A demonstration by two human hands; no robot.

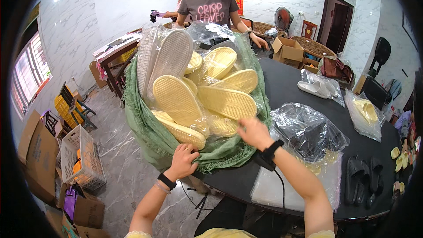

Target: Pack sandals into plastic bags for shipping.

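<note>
Handling slippers (pixel 178 103) in the sack (pixel 150 143) seems underway; left hand (pixel 183 161) and right hand (pixel 255 133) half-curl, grip unclear; next needs firm hold.

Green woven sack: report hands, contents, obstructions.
Left hand at front of woven sack. Right hand beside yellow slippers. Grey slippers also inside. Clear plastic over slippers.

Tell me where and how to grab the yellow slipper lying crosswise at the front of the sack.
Take the crosswise yellow slipper by its rounded right end, probably best from the right, where the right hand is close. Its left end lies up against the leaning yellow slipper. Pinch across the edges, since its broad ridged face is turned outward.
</note>
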